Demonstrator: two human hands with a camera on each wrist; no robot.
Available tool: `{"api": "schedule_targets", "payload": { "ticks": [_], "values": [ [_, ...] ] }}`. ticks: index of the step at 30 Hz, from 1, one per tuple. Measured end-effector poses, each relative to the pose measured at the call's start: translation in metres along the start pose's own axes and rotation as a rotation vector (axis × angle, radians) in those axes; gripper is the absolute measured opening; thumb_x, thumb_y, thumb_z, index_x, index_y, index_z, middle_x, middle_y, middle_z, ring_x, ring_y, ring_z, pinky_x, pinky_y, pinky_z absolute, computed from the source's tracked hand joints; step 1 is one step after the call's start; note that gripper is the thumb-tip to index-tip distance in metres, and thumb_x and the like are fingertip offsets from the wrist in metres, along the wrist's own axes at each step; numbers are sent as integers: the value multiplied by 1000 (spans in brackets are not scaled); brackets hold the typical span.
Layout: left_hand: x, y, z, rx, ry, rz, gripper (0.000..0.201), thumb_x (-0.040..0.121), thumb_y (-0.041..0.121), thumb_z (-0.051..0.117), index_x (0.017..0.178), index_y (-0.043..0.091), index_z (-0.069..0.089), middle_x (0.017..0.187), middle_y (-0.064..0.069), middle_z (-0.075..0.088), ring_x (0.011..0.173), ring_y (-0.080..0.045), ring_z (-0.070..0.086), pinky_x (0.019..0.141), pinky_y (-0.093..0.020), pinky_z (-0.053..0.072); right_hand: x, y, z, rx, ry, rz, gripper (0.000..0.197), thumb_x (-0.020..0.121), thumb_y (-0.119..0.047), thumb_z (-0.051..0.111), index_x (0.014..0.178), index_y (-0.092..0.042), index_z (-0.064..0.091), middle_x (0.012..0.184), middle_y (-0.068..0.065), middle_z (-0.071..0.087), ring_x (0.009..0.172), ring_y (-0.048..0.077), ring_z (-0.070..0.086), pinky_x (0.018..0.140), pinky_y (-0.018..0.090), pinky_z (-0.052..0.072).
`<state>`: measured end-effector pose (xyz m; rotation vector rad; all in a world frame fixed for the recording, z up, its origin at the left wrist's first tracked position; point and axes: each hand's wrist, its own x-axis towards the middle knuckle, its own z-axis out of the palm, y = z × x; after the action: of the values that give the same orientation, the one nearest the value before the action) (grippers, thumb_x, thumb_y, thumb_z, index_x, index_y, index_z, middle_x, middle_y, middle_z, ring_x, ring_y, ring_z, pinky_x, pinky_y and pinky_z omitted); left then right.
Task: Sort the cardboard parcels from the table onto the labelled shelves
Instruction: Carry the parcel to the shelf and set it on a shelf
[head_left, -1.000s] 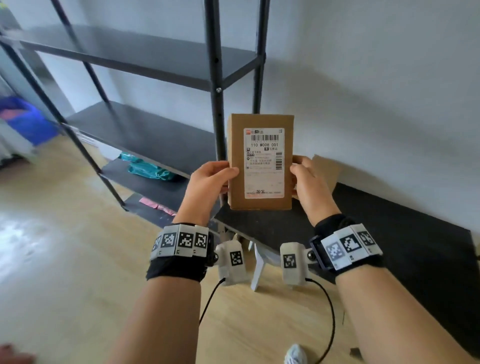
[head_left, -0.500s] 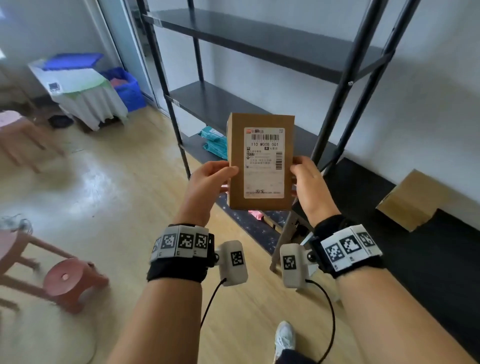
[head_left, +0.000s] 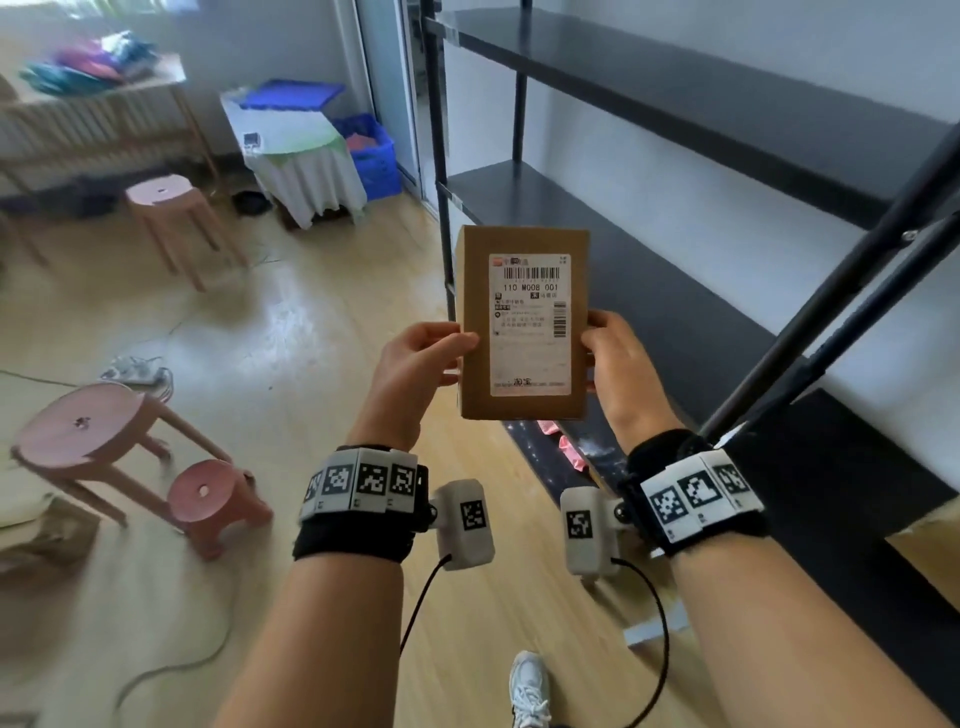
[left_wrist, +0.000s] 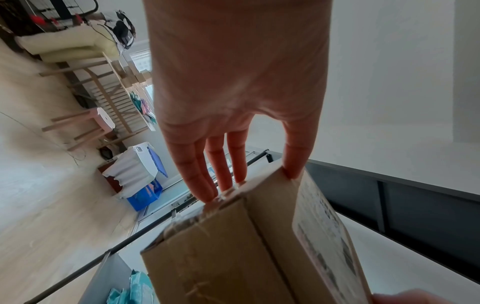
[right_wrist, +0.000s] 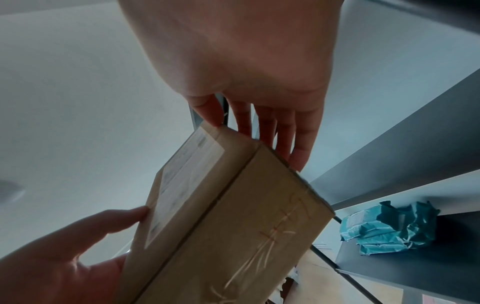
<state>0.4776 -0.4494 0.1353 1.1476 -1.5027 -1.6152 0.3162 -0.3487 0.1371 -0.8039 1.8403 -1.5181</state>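
Observation:
A brown cardboard parcel with a white shipping label is held upright at chest height, label facing me. My left hand grips its left edge, thumb on the front and fingers behind. My right hand grips the right edge the same way. In the left wrist view the fingers lie along the parcel. The right wrist view has the parcel pinched between thumb and fingers. The black metal shelving unit stands just right of the parcel.
Teal plastic bags lie on a lower shelf. Pink stools stand on the wooden floor at left, with a cloth-covered table and a blue crate further back. Another cardboard parcel sits at the right edge.
My view has swung left, from the black table to the shelving and the room. The parcel stays upright in both hands, held the same way.

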Motion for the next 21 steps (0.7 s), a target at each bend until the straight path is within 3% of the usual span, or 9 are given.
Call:
{"api": "schedule_targets", "payload": {
  "ticks": [6, 10, 18, 21],
  "values": [
    [35, 9, 8, -13, 39, 2, 33, 89, 10, 68, 120, 4, 61, 112, -12, 72, 106, -27, 69, 97, -46, 54, 44, -9, -2, 28, -46, -28, 26, 102, -19, 35, 122, -17, 50, 104, 2, 66, 86, 9, 66, 53, 12, 51],
    [57, 13, 14, -22, 55, 8, 33, 88, 9, 68, 119, 3, 60, 113, -13, 71, 107, -29, 69, 99, -49, 53, 73, -12, -2, 7, -61, -56, 23, 100, -20, 35, 117, -20, 51, 103, -2, 65, 90, 10, 64, 65, 22, 48],
    [97, 17, 9, -50, 85, 14, 32, 86, 8, 70, 116, 5, 60, 113, -14, 71, 107, -28, 70, 97, -48, 55, 123, -18, 11, -6, -99, -64, 25, 99, -21, 36, 116, -22, 54, 105, 1, 68, 96, 16, 66, 69, 29, 49],
    [117, 19, -1, -55, 96, 14, 34, 87, 7, 69, 119, 3, 60, 114, -15, 71, 107, -28, 70, 96, -47, 55, 140, -21, 25, -17, -102, -69, 25, 98, -21, 37, 116, -22, 54, 104, 1, 68, 97, 17, 66, 75, 35, 55]
  ]
}}
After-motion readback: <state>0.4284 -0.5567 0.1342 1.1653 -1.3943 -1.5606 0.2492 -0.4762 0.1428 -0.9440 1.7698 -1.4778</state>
